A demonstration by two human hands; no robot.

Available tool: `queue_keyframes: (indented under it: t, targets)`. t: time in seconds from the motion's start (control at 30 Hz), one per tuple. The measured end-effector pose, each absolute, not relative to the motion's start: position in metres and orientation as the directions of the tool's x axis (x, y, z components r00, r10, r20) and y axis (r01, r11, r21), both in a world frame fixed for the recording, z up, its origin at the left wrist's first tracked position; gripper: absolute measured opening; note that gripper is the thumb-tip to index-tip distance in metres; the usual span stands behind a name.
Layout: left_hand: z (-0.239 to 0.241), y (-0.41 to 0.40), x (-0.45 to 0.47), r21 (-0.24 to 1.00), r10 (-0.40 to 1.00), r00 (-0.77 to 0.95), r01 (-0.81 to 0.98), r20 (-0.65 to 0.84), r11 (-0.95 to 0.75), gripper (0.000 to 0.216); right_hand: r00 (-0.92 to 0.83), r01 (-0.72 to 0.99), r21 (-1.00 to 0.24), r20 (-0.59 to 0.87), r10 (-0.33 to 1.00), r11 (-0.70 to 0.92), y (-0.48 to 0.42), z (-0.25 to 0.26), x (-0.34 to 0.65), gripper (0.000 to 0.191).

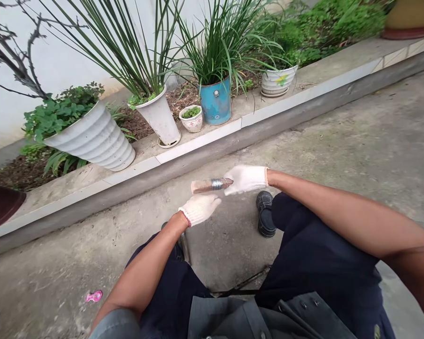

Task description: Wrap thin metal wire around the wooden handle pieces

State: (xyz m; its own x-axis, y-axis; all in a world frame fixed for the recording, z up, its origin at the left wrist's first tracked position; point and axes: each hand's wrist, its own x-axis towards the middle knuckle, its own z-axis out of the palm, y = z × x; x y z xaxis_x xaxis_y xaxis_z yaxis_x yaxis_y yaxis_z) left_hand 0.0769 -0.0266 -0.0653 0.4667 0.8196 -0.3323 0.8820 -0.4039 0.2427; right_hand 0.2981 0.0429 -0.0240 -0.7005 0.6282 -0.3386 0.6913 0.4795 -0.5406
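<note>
Concrete paving (353, 141) fills the right of the frame. A brush (212, 185) is pinched by the right hand's (246, 180) fingers; the left hand's (199, 209) fingers are held open, empty, just beneath.

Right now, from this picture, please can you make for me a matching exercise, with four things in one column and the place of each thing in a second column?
Things:
1. brush with a metal band
2. blue pot
3. small pink object
4. black shoe

Places:
A. on the ground, lower left of the view
B. on the ground, below the right glove
C. touching the right glove
D. on the raised ledge

Right pairs: 1-C, 2-D, 3-A, 4-B.
</note>
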Motion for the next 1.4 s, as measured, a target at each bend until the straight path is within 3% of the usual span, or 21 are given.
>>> queue_keyframes:
  t: [0.17, 0.27, 0.37, 0.47, 0.57, 0.67, 0.8, 0.93, 1.0, 1.17, 1.3, 1.4]
  targets:
    - [-0.069, -0.028, 0.078, 0.156, 0.804, 0.454, 0.89, -0.383, -0.428, 0.044, -0.451, 0.892, -0.16, -0.234, 0.861, 0.423, 0.058, -0.031, 0.29, 0.031]
    - [-0.07, -0.03, 0.077, 0.104, 0.804, 0.454, 0.887, -0.384, -0.45, 0.045, -0.392, 0.909, 0.014, -0.314, 0.865, 0.418, 0.058, -0.038, 0.29, 0.03]
    - [-0.069, -0.03, 0.075, 0.061, 0.817, 0.456, 0.882, -0.352, -0.466, 0.045, -0.443, 0.846, 0.083, -0.441, 0.781, 0.527, 0.05, -0.039, 0.292, 0.033]
    - [-0.066, -0.027, 0.07, 0.021, 0.828, 0.459, 0.878, -0.322, -0.479, 0.044, -0.539, 0.758, 0.007, -0.557, 0.632, 0.652, 0.042, -0.039, 0.296, 0.031]
    - [-0.064, -0.026, 0.066, 0.037, 0.819, 0.486, 0.866, -0.305, -0.499, 0.043, -0.655, 0.68, -0.207, -0.603, 0.456, 0.703, 0.043, -0.041, 0.301, 0.024]
    - [-0.061, -0.028, 0.065, 0.119, 0.781, 0.54, 0.839, -0.315, -0.532, 0.037, -0.738, 0.641, -0.453, -0.585, 0.335, 0.62, 0.048, -0.044, 0.309, 0.022]
    - [-0.059, -0.03, 0.069, 0.247, 0.803, 0.512, 0.857, -0.305, -0.453, 0.034, -0.762, 0.644, -0.628, -0.475, 0.44, 0.437, 0.05, -0.035, 0.314, 0.021]
    - [-0.056, -0.03, 0.073, 0.19, 0.84, 0.432, 0.901, -0.329, -0.389, 0.046, -0.692, 0.66, -0.654, -0.335, 0.64, 0.371, 0.052, -0.021, 0.31, 0.026]
    - [-0.054, -0.03, 0.075, 0.191, 0.836, 0.436, 0.9, -0.334, -0.393, 0.045, -0.616, 0.731, -0.554, -0.284, 0.735, 0.398, 0.057, -0.02, 0.307, 0.03]
    - [-0.05, -0.032, 0.08, 0.262, 0.818, 0.455, 0.887, -0.351, -0.381, 0.041, -0.438, 0.899, -0.153, -0.26, 0.861, 0.411, 0.067, -0.034, 0.299, 0.029]
    - [-0.051, -0.035, 0.083, 0.213, 0.812, 0.463, 0.886, -0.357, -0.411, 0.04, -0.415, 0.889, 0.019, -0.387, 0.824, 0.457, 0.058, -0.041, 0.292, 0.032]
    - [-0.052, -0.037, 0.084, 0.127, 0.831, 0.439, 0.898, -0.341, -0.422, 0.04, -0.471, 0.829, 0.044, -0.482, 0.739, 0.557, 0.044, -0.043, 0.289, 0.034]
